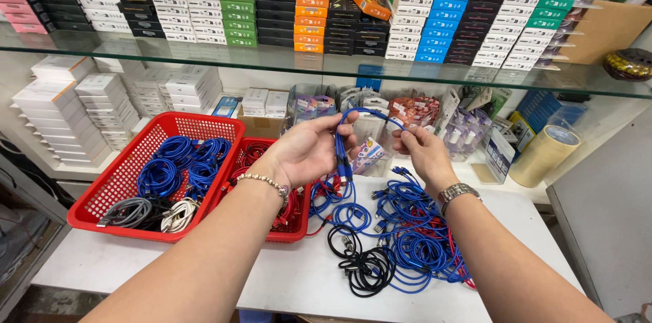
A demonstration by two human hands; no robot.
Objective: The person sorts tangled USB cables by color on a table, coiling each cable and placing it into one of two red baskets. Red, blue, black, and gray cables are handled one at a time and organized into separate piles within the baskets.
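Left hand (309, 150), right hand (422, 150) both gripping blue cable (341, 150) — stacked coloured boxes (309, 4) on glass shelf above.

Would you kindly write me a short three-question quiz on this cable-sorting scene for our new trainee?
1. True or false: both the left hand and the right hand hold the same blue cable.
2. Which colour of coiled cables fills most of the larger red basket? A) blue B) orange C) green
3. Fill in: the loose black cable lies on the white ____.

Key
1. True: the blue cable loops from one hand to the other.
2. A; a few grey and white coils lie at the front.
3. Table.
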